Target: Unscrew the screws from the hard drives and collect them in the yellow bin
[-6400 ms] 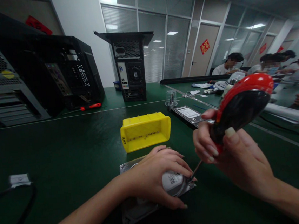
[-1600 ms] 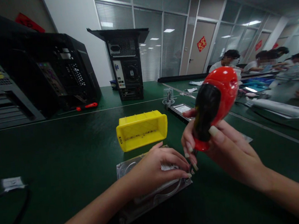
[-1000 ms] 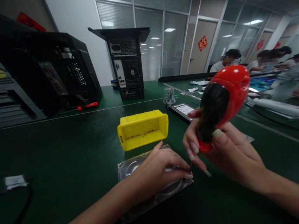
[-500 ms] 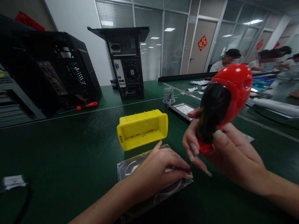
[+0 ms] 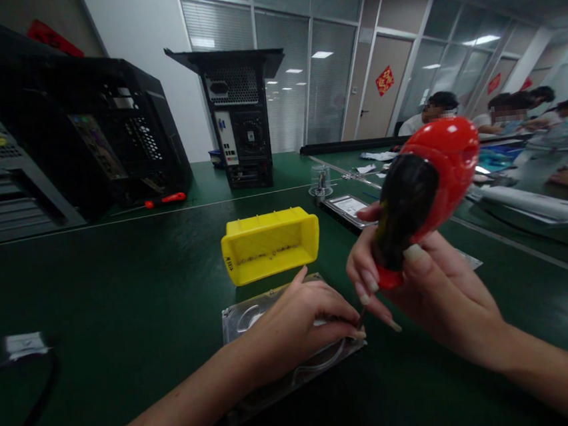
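Note:
A red-and-black screwdriver (image 5: 404,208) is tilted in my right hand (image 5: 436,285), whose fingers wrap around the lower part of its handle. Its thin shaft runs down to the right corner of a silver hard drive (image 5: 247,320) lying flat on the table. My left hand (image 5: 309,318) rests across the drive, with thumb and forefinger pinched around the shaft's lower end at that corner. The tip, and any screw under it, is hidden by these fingers. Just beyond the drive, a yellow plastic bin (image 5: 271,244) lies with its opening facing me and small screws inside.
A second hard drive (image 5: 349,210) and a clear plastic cup (image 5: 320,181) stand beyond my right hand. Black computer cases (image 5: 245,119) line the back and left. Another red screwdriver (image 5: 165,200) lies near them. A black cable (image 5: 45,397) is at left. People sit far right.

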{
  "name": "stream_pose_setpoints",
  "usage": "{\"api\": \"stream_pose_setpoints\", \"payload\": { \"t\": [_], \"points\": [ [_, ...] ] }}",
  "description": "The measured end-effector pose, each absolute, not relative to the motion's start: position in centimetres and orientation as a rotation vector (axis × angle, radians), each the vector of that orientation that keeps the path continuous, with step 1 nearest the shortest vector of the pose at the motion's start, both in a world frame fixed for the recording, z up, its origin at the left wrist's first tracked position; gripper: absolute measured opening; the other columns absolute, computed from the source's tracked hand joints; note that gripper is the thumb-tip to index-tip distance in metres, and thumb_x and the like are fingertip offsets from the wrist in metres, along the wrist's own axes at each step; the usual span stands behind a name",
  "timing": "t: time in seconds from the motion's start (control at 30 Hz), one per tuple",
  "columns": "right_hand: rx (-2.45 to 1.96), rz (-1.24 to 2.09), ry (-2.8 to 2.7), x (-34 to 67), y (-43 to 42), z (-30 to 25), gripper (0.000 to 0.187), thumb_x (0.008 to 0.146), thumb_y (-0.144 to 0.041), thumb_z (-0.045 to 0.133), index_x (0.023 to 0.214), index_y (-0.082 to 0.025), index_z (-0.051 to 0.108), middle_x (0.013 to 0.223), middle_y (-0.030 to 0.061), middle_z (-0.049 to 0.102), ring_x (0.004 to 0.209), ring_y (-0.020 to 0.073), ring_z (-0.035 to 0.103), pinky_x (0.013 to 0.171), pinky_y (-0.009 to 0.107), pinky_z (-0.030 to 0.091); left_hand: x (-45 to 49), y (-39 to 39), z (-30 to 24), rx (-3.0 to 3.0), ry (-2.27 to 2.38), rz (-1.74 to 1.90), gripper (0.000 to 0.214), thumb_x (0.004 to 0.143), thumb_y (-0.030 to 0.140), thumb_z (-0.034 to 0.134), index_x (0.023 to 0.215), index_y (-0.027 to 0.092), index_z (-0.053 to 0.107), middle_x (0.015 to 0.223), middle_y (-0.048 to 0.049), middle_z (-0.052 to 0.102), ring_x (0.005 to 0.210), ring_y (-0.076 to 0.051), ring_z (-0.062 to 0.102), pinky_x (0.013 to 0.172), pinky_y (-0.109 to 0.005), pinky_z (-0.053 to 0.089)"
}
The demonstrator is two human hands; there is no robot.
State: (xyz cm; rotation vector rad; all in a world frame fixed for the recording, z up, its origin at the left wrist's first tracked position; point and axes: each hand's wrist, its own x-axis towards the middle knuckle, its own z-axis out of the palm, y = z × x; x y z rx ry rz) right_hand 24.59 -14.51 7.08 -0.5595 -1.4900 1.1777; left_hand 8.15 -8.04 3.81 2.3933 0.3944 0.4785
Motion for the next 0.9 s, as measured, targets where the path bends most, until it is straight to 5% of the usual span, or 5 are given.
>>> {"api": "stream_pose_setpoints", "payload": {
  "t": [0.37, 0.57, 0.77, 0.9],
  "points": [
    [-0.596, 1.160, -1.476, 24.09, -14.76, 7.15, 0.029, 0.095, -0.037, 0.043, 0.124, -0.034, 0.044, 0.083, -0.0020, 0.047, 0.071, 0.0106, 0.043, 0.060, 0.019, 0.041, 8.17, -7.86, 3.61, 2.460, 0.349, 0.474, 0.011, 0.089, 0.019, 0.061, 0.094, 0.021, 0.071, 0.101, 0.0002, 0.071, 0.106, -0.018, 0.060, 0.116, -0.043, 0.009],
    [-0.589, 1.155, -1.457, 23.97, -14.68, 7.14, 0.029, 0.095, -0.038, 0.043, 0.123, -0.034, 0.045, 0.082, -0.0016, 0.046, 0.069, 0.0109, 0.042, 0.056, 0.020, 0.039, 8.14, -7.97, 4.24, 2.458, 0.412, 0.405, 0.014, 0.089, 0.019, 0.060, 0.100, 0.019, 0.070, 0.107, -0.0032, 0.070, 0.112, -0.020, 0.057, 0.104, -0.036, 0.036],
    [-0.597, 1.177, -1.440, 24.11, -14.81, 7.19, 0.028, 0.094, -0.038, 0.045, 0.121, -0.035, 0.047, 0.081, -0.0012, 0.048, 0.069, 0.0114, 0.044, 0.059, 0.020, 0.043, 8.03, -7.91, 3.89, 2.458, 0.372, 0.448, 0.015, 0.088, 0.021, 0.063, 0.101, 0.021, 0.069, 0.106, -0.0010, 0.070, 0.110, -0.020, 0.058, 0.108, -0.038, 0.028],
    [-0.576, 1.175, -1.410, 24.35, -14.67, 7.09, 0.028, 0.093, -0.036, 0.046, 0.121, -0.035, 0.049, 0.081, -0.0011, 0.048, 0.068, 0.0116, 0.046, 0.055, 0.019, 0.042, 8.22, -8.03, 3.74, 2.439, 0.415, 0.437, 0.018, 0.078, 0.026, 0.073, 0.094, 0.019, 0.067, 0.102, -0.0011, 0.069, 0.107, -0.021, 0.058, 0.101, -0.037, 0.037]
  ]
}}
